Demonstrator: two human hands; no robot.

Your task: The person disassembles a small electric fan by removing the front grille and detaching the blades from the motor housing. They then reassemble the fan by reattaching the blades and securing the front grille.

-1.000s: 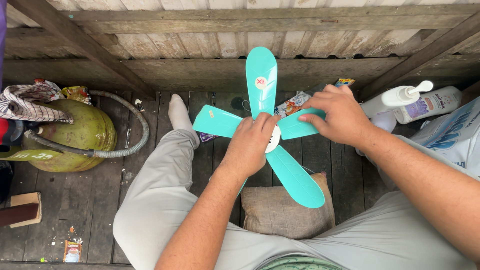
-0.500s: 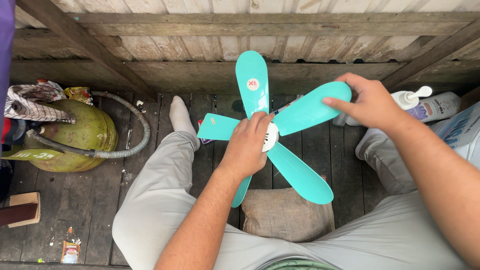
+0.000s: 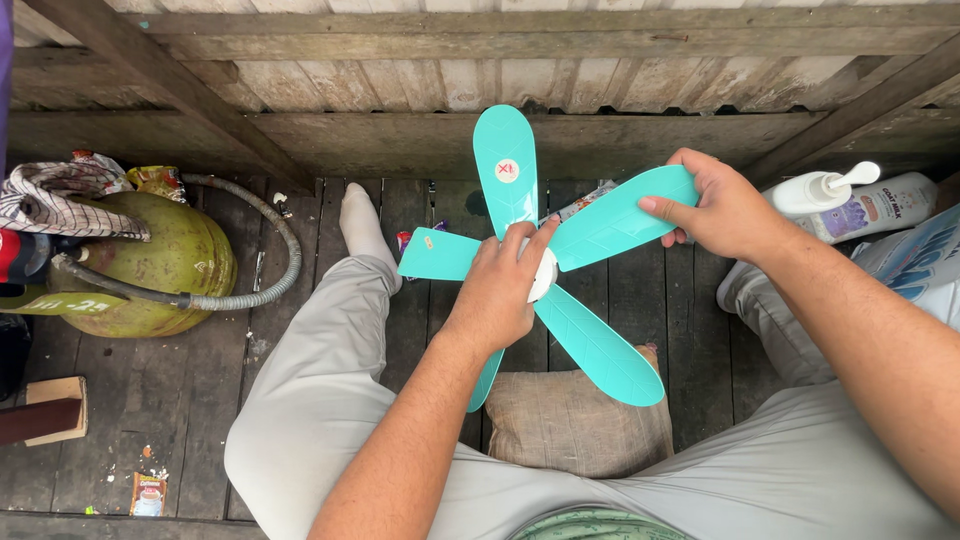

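Since the earlier frames the fan blade (image 3: 560,255) has turned: the blade under the right hand (image 3: 725,210) has swung up from behind the hand toward the right of centre, and that hand has risen with it, away from the bottle (image 3: 850,200) at the right edge.

The fan blade sits in mid-frame, held in the air above the person's lap. The left hand (image 3: 500,295) lies over its white hub, palm down, fingers closed around the hub so the hub is mostly hidden. The right hand pinches the tip of the upper right blade, thumb on top, fingers curled beneath. Both grips are closed on the fan blade.

As to progress, all five blades look whole and joined to the hub, and the piece is off any motor; what has been done to it, or what is left, the picture does not show beyond the turning.

Room is fair. The top blade points at the plank wall (image 3: 400,80) at the top of the frame, with a gap before it. The lower right blade hangs over a sack (image 3: 570,430) on the floor (image 3: 210,400) between the legs. The gas cylinder (image 3: 150,265) with its hose stands well apart at the left. The bottle and a printed bag (image 3: 925,255) lie near the right forearm, the tightest side.
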